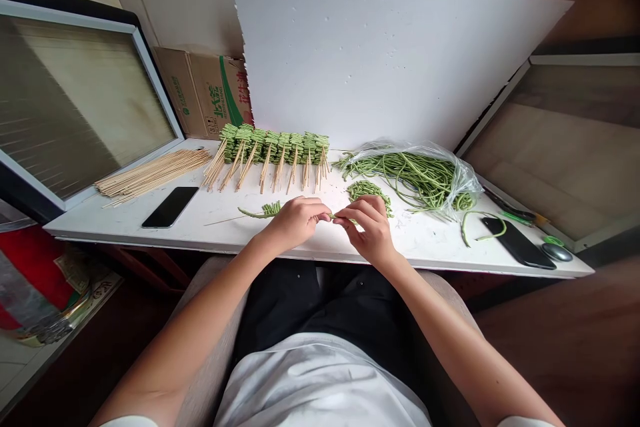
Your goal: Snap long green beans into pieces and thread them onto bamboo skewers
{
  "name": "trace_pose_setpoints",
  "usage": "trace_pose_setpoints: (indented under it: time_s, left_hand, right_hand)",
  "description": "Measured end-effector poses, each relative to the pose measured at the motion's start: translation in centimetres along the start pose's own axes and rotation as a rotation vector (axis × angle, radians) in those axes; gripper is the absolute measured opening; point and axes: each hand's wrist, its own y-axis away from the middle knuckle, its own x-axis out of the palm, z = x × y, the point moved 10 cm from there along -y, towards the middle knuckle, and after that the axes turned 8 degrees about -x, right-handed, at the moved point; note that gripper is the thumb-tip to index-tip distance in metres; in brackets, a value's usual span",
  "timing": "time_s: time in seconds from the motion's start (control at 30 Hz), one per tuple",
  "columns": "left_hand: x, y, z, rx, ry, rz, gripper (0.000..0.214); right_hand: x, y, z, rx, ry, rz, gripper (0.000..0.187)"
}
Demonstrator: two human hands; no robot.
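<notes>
My left hand (299, 221) and my right hand (369, 225) meet above the front of the table, thumbs and fingers pinched on a long bean. One end of this long bean (254, 215) sticks out to the left past my left hand; my fingers hide its middle. Just behind that end is a short row of cut bean pieces (271, 208). A thin bamboo skewer (221, 221) runs toward them from the left; how it meets them is hidden. Behind my right hand lies a coiled bundle of green beans (369, 189).
Finished-looking bean skewers (273, 147) are stacked at the back. Loose bamboo skewers (153, 173) and a phone (170, 207) lie left. At right are a plastic bag (463, 180) of long beans (420, 177), a loose bean (465, 230), another phone (517, 243) and a white board (390, 60) behind.
</notes>
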Motion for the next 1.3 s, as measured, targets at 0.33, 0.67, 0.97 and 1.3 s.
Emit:
trace_pose_setpoints:
  time_s: [0.33,0.67,0.97,1.3]
  left_hand:
    - [-0.1,-0.4,0.6,-0.079,0.29,0.019,0.029]
    - [-0.2,-0.4,1.1,-0.127,0.265,0.043,0.021]
    - [-0.8,-0.1,1.0,-0.043,0.071,-0.078,0.015]
    - [-0.6,0.4,-0.2,0.059,-0.07,-0.139,0.011]
  right_hand:
    - [2.3,1.5,-3.0,0.413,-0.446,-0.032,0.023]
    - [2.7,2.1,-4.3,0.5,-0.495,-0.033,0.026]
    - [0.4,-0.4,-1.7,0.218,-0.194,0.028,0.017]
    - [1.2,-0.1,-2.1,0.317,-0.198,0.112,0.012]
